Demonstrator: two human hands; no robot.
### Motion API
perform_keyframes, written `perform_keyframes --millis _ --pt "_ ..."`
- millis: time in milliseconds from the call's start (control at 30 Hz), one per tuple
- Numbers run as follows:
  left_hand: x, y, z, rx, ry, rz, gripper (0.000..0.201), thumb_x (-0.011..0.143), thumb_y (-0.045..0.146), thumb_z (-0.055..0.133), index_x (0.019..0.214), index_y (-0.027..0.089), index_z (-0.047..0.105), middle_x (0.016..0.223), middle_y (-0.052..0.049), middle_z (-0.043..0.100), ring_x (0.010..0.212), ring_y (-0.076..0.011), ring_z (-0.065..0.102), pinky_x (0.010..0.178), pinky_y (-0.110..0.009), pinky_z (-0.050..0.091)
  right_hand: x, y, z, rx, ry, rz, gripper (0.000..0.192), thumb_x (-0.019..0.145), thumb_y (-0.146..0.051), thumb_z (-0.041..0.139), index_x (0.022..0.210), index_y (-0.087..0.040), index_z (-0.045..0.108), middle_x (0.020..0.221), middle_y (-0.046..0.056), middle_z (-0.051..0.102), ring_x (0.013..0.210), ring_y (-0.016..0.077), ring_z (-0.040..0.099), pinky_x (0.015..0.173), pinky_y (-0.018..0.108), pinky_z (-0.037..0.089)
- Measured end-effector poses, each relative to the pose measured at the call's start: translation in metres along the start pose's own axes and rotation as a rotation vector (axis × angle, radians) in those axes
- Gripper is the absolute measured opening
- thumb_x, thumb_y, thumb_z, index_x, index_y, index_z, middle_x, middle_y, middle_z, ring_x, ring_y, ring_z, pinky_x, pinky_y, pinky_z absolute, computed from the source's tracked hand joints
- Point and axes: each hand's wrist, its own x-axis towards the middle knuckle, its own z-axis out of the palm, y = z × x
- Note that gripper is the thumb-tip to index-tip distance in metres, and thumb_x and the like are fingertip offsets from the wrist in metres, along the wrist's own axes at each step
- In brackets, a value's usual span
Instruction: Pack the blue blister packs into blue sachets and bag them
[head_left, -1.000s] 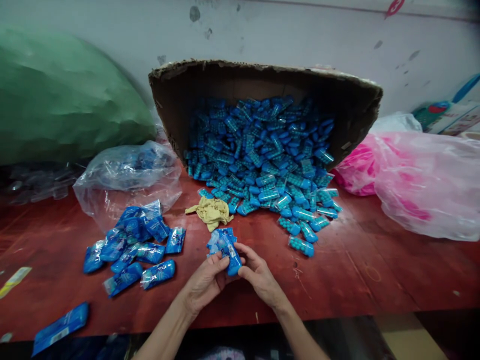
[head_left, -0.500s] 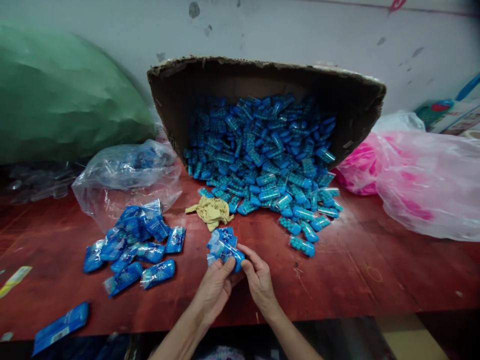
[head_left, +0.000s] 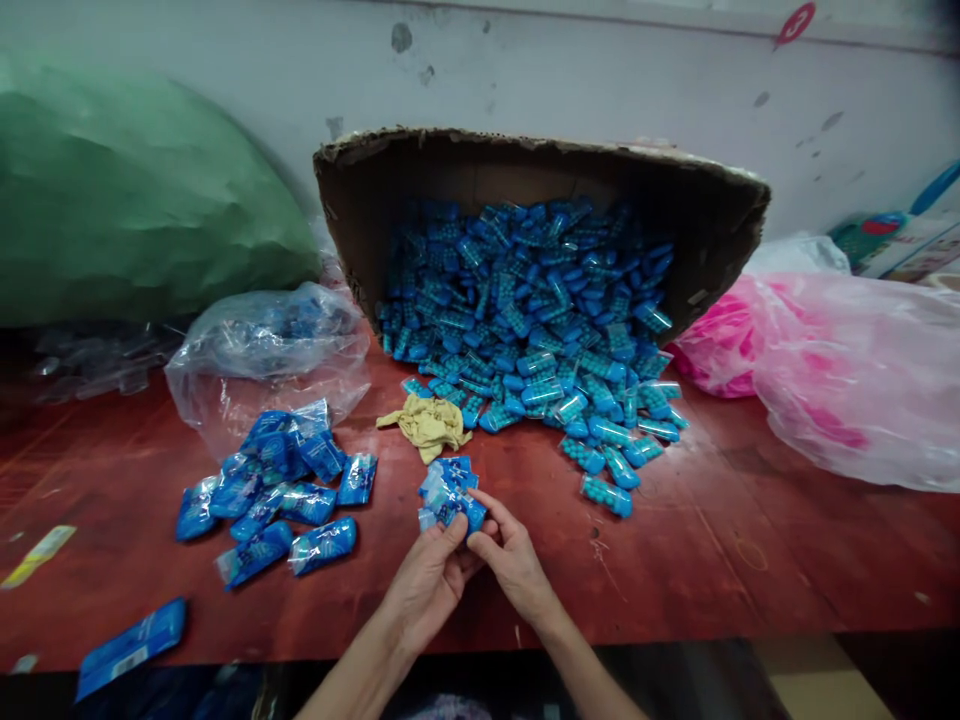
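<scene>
Both sets of fingertips are pinched on the same small thing: a blue capsule-shaped container (head_left: 471,515) going into, or sitting in, the mouth of a blue printed wrapper (head_left: 444,490). The left hand (head_left: 429,578) is closed around the lower end of that wrapper, thumb and forefinger holding it up off the red table (head_left: 750,560); the right hand (head_left: 512,563) has thumb and first finger narrowed onto the container's end, the other fingers curled loosely under. From here I can't tell how far in the container sits.

It looks to me like the bagging step, one container to one wrapper. I'd judge the next move wants the left hand to keep the mouth open and steady while the right gives a short straight push, since the film is thin and would crumple easily.

Just to the left lies a pile of filled packets (head_left: 274,490), with one more packet (head_left: 131,645) alone near the table's front edge. Beyond the hands a crumpled yellow cloth (head_left: 427,423) rests beside the loose blue containers (head_left: 525,310) spilling out of a tipped cardboard box (head_left: 712,215). A clear plastic bag (head_left: 262,350) sits behind the packets, a green sack (head_left: 127,200) at the far left, and pink plastic bags (head_left: 847,370) to the right.
</scene>
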Motion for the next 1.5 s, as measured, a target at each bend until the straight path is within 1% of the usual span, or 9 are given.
perform_keyframes --millis 133,267,367,467,633,933,1067,1200,1500 --pt "-0.007 0.036 -0.009 -0.103 0.081 0.132 0.020 0.082 0.025 0.049 0.075 0.014 0.064 0.072 -0.007 0.070 0.080 -0.0195 0.066 0.082 -0.036 0.049 0.003 -0.002 -0.005 -0.030 -0.098 -0.015 0.046 0.070 -0.020 0.059 0.116 -0.025 0.053 0.095 0.001 0.060 0.078 0.0144 0.055 0.073 0.027 0.044" --pt "-0.024 0.089 -0.028 -0.241 0.250 0.481 0.050 0.086 0.046 0.026 0.086 0.012 0.062 0.083 -0.011 0.069 0.087 -0.0218 0.064 0.077 -0.038 0.051 0.018 -0.010 -0.010 -0.298 0.000 -0.140 0.019 0.082 -0.029 0.049 0.080 -0.018 0.064 0.065 -0.001 0.056 0.061 0.0122 0.051 0.059 0.023 0.041" --pt "-0.030 0.099 -0.035 -0.111 0.298 0.458 0.041 0.086 0.038 0.030 0.095 0.011 0.059 0.078 -0.010 0.069 0.087 -0.0227 0.063 0.080 -0.040 0.049 0.042 -0.018 -0.005 -0.552 0.030 -0.296 0.026 0.087 -0.031 0.042 0.083 -0.018 0.063 0.069 0.000 0.059 0.067 0.0142 0.055 0.064 0.023 0.042" --pt "-0.012 0.084 -0.034 0.218 0.285 0.447 0.036 0.083 0.038 0.039 0.106 0.014 0.054 0.092 -0.011 0.067 0.098 -0.0237 0.059 0.090 -0.042 0.041 0.076 -0.023 0.006 -0.915 0.064 -0.363 0.027 0.084 -0.031 0.048 0.108 -0.021 0.054 0.099 0.006 0.060 0.087 0.0184 0.057 0.073 0.026 0.041" --pt "0.063 0.072 -0.027 1.215 0.359 1.009 0.049 0.084 0.039 0.036 0.126 0.016 0.042 0.136 -0.013 0.039 0.129 -0.0238 0.026 0.106 -0.042 0.017 0.122 -0.013 0.019 -1.234 0.030 -0.266 0.025 0.082 -0.027 0.050 0.107 -0.020 0.052 0.101 0.008 0.060 0.085 0.0204 0.058 0.066 0.027 0.041" --pt "0.109 0.071 -0.038 1.965 0.366 0.935 0.058 0.082 0.043 0.036 0.132 0.013 0.035 0.142 -0.019 0.027 0.133 -0.0318 0.012 0.100 -0.056 0.014 0.128 -0.006 0.003 -1.201 -0.056 -0.341 0.022 0.084 -0.015 0.041 0.095 -0.021 0.059 0.095 0.004 0.062 0.088 0.0159 0.055 0.073 0.023 0.040" --pt "0.096 0.085 -0.037 1.940 0.320 0.833 0.058 0.082 0.044 0.037 0.131 0.014 0.037 0.139 -0.019 0.033 0.131 -0.0337 0.018 0.099 -0.057 0.017 0.122 -0.014 0.002 -1.186 -0.044 -0.354 0.018 0.085 -0.019 0.045 0.085 -0.020 0.063 0.086 0.003 0.061 0.084 0.0152 0.055 0.073 0.022 0.040" --pt "0.074 0.091 -0.025 1.667 0.441 1.042 0.050 0.086 0.039 0.026 0.127 0.015 0.042 0.138 -0.015 0.037 0.132 -0.0271 0.017 0.102 -0.050 0.017 0.091 -0.020 0.001 -1.184 0.000 -0.360 0.016 0.086 -0.025 0.046 0.090 -0.022 0.061 0.093 0.004 0.057 0.085 0.0160 0.054 0.070 0.024 0.040" --pt "0.024 0.015 -0.070 1.415 0.297 0.831 0.043 0.068 0.037 0.061 0.107 0.020 0.060 0.131 -0.016 0.046 0.130 -0.0317 0.022 0.105 -0.049 0.004 0.018 0.016 0.001 -1.311 0.014 -0.388 0.015 0.084 -0.023 0.051 0.091 -0.028 0.064 0.084 0.005 0.059 0.078 0.0203 0.048 0.066 0.031 0.035"
